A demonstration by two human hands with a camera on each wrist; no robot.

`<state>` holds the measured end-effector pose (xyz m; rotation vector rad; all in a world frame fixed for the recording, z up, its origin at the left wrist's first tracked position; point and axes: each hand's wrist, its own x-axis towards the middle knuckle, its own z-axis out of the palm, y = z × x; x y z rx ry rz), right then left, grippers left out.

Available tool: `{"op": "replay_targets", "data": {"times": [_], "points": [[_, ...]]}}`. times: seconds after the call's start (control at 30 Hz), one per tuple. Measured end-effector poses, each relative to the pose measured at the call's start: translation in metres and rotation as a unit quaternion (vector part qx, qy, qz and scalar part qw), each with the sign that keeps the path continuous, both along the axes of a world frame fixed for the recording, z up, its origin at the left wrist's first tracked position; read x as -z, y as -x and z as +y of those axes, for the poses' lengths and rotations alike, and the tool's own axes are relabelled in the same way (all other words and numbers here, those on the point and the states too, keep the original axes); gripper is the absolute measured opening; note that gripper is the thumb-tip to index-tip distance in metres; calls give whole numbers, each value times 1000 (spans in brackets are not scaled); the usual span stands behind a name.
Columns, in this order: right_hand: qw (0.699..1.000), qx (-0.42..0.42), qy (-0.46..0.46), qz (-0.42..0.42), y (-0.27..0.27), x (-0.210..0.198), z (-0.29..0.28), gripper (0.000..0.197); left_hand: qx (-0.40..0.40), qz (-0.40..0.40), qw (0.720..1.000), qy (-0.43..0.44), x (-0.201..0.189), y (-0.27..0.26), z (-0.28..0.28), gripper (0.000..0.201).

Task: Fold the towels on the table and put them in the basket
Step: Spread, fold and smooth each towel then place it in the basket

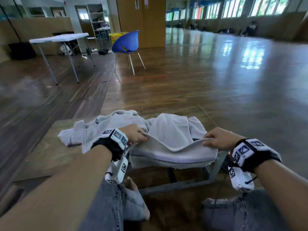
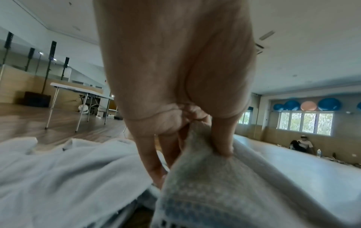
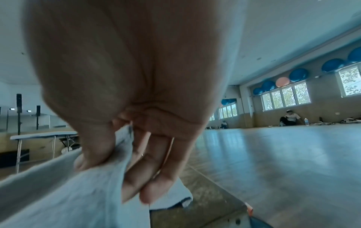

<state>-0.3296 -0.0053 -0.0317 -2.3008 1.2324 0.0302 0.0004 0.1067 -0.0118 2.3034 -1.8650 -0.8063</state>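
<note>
A pale grey towel (image 1: 170, 135) with a dark dotted stripe lies over the near right part of the low wooden table (image 1: 50, 155). My left hand (image 1: 137, 135) pinches its near edge on the left, thumb on top, seen close in the left wrist view as the left hand (image 2: 197, 143) on the towel (image 2: 215, 177). My right hand (image 1: 215, 139) pinches the same edge on the right; in the right wrist view the right hand (image 3: 109, 155) grips the towel (image 3: 68, 192). The edge sags between both hands. A second crumpled towel (image 1: 100, 129) lies at the table's left.
A blue chair (image 1: 126, 42) stands on the wooden floor ahead, a yellow basket (image 1: 116, 36) behind it. A white folding table (image 1: 60, 38) stands at the back left. My knees in jeans (image 1: 116, 205) are below the table's metal frame (image 1: 215, 169). A person (image 3: 289, 118) sits by the far wall.
</note>
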Motion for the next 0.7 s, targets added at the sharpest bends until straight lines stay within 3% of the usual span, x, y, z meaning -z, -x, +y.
{"op": "replay_targets", "data": {"times": [0.23,0.37,0.5,0.63,0.7], "points": [[991,84,51,-91,-49,48,-45,29,-31,27,996,77,51,7,-65,48],[988,62,14,-141,-88,82,-73,24,-17,9,998,56,77,13,-101,40],[989,37,37,-138,-116,113,-96,41,-58,-31,996,67,102,10,-126,43],[992,40,50,-109,-127,118,-113,47,-82,-62,994,45,97,10,-137,20],[992,45,45,-105,-129,105,-123,41,-78,-39,995,40,82,7,-146,19]]}}
